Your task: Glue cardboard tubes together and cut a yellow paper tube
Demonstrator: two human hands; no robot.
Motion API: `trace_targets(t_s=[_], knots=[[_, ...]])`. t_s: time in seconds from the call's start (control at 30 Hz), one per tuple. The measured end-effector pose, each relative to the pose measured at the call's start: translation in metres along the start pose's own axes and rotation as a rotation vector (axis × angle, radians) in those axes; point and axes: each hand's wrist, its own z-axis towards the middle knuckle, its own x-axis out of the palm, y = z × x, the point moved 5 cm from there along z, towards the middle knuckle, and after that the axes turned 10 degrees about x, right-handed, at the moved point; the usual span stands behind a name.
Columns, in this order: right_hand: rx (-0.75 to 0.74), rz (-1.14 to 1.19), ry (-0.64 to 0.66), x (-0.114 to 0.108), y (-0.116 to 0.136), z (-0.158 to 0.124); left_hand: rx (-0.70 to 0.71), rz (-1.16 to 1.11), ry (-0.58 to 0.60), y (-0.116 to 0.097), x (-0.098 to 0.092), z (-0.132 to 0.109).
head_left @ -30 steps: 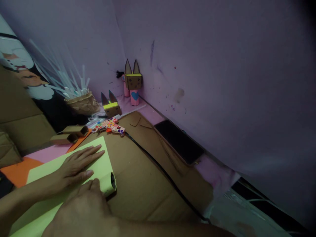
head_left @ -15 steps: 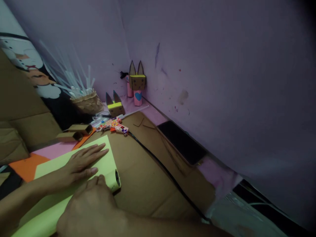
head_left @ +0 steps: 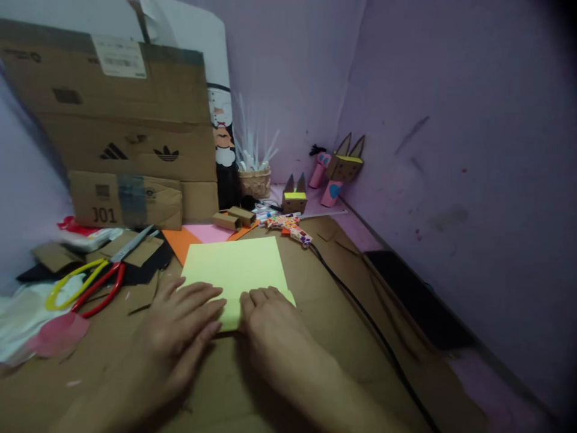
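Observation:
A yellow-green sheet of paper (head_left: 234,267) lies on the brown cardboard work surface (head_left: 324,337), its near edge rolled up under my hands. My left hand (head_left: 183,322) rests flat with fingers stretched out on the sheet's near left corner. Just to its right, my right hand (head_left: 270,316) has its fingers bent over the rolled near edge and presses on it. The two hands almost touch each other.
Red and yellow scissors (head_left: 92,282) lie to the left among cardboard scraps. Cardboard boxes (head_left: 117,120) stand behind. A patterned glue gun (head_left: 291,225) with a black cable (head_left: 360,307), orange paper (head_left: 178,243), a basket (head_left: 255,180), cardboard cat figures (head_left: 345,165) and a black slab (head_left: 419,300) lie beyond and right.
The view has swung left, showing the boxes and scissors. Both hands now sit side by side at the sheet's near edge; the open roll end seen before is covered by my right hand.

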Motion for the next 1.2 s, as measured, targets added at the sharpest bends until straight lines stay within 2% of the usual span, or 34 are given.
trace_targets(t_s=[0.1, 0.2, 0.27, 0.47, 0.87, 1.2], knots=[[0.011, 0.002, 0.019, 0.003, -0.004, 0.002, 0.076, 0.030, -0.016, -0.017, 0.024, -0.010], [0.009, -0.016, 0.076, 0.005, -0.007, 0.003, -0.001, -0.042, -0.034, -0.016, 0.041, -0.010], [-0.009, -0.044, 0.111, 0.007, -0.008, 0.002, -0.041, -0.086, -0.032, -0.015, 0.045, -0.009], [-0.035, -0.081, 0.100, 0.014, -0.011, -0.004, -0.008, -0.092, -0.013, -0.020, 0.043, -0.011], [-0.054, -0.054, -0.006, 0.018, -0.014, -0.002, -0.110, -0.245, 0.019, -0.015, 0.047, -0.008], [-0.047, -0.027, -0.012, 0.016, -0.013, -0.001, -0.089, -0.214, 0.009, -0.017, 0.046, -0.007]])
